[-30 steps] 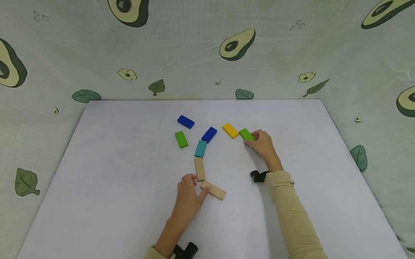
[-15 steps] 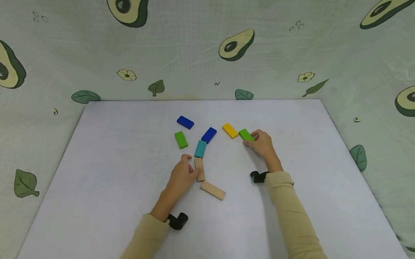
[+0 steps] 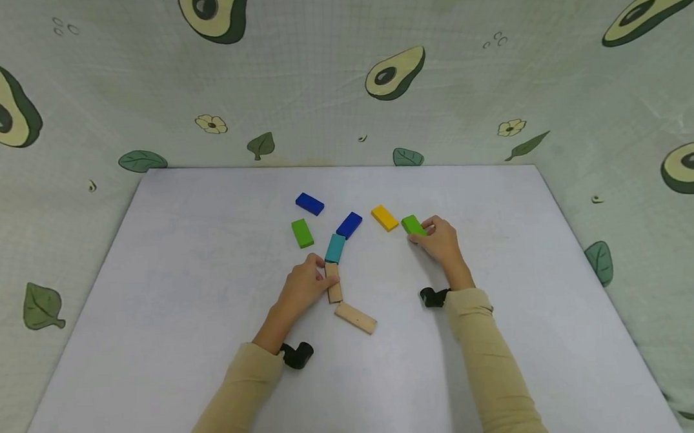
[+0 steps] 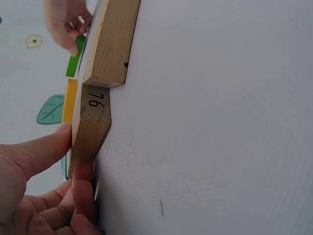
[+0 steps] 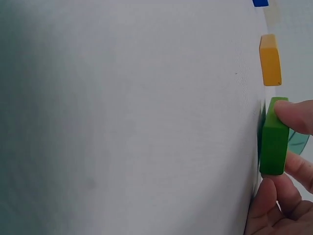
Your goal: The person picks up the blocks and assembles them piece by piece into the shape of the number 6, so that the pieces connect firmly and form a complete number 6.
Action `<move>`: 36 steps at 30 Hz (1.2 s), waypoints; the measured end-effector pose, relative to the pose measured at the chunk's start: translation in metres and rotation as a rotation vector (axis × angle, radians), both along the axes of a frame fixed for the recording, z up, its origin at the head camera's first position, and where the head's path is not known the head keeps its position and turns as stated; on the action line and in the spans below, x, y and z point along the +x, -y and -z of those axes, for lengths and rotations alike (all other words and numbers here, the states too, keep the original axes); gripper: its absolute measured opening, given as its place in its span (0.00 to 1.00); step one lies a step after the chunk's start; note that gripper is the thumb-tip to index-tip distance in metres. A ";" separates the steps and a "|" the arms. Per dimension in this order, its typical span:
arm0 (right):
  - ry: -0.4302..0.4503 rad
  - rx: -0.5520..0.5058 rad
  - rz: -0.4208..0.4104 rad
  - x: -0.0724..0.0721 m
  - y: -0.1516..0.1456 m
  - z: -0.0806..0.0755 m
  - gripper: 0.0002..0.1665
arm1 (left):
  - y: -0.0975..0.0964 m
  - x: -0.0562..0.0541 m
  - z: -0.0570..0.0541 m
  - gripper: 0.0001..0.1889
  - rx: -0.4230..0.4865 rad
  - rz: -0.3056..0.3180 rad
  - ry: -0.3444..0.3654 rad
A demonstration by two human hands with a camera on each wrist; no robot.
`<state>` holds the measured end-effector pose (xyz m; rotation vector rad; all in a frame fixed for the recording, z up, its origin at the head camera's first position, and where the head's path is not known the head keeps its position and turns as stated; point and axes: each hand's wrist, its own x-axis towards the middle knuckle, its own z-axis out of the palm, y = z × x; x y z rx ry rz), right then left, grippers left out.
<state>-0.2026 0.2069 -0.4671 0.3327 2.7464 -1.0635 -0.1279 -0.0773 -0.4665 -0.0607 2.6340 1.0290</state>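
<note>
My left hand [image 3: 302, 287] grips a plain wooden block [image 3: 335, 295] between thumb and fingers. In the left wrist view this wooden block carries the number 76, with the thumb on one side and curled fingers at its near end. A second wooden block [image 3: 356, 318] lies slantwise below it, corners close together. Above is a teal block [image 3: 335, 248], followed by a blue block [image 3: 349, 225]. My right hand [image 3: 442, 243] pinches a bright green block [image 5: 275, 142] by its end. A yellow block [image 3: 384, 218] lies just left of that green block, with a small gap between.
Another blue block [image 3: 309, 204] and a second green block [image 3: 302, 233] lie left of the row. All rest on a white tabletop [image 3: 198, 262]. An avocado-print cloth [image 3: 311, 69] hangs behind the table's far edge. A black wrist-camera mount [image 3: 297, 355] juts from the left sleeve.
My left hand has left the lower wooden block, moved up and taken hold of the upper one. My right hand has shifted the green block slightly right, away from the yellow one.
</note>
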 end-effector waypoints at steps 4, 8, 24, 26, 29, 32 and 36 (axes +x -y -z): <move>-0.008 -0.017 0.015 0.004 -0.001 0.000 0.29 | 0.000 -0.001 0.003 0.22 0.008 -0.003 0.014; -0.023 -0.036 0.038 0.010 -0.002 -0.001 0.29 | 0.000 -0.002 0.005 0.21 0.016 0.001 0.033; -0.057 -0.047 0.004 0.051 0.007 -0.012 0.25 | 0.005 -0.006 0.006 0.20 0.047 0.015 0.019; -0.056 -0.050 0.007 0.058 0.010 -0.013 0.24 | 0.005 -0.006 0.006 0.20 0.042 0.020 0.011; -0.058 -0.056 0.006 0.069 0.015 -0.015 0.24 | 0.005 -0.006 0.005 0.20 0.037 0.024 0.001; -0.058 -0.067 0.013 0.079 0.020 -0.017 0.24 | 0.005 -0.006 0.005 0.20 0.032 0.025 -0.004; -0.047 -0.085 0.028 0.092 0.025 -0.018 0.23 | 0.005 -0.006 0.003 0.20 0.032 0.025 -0.004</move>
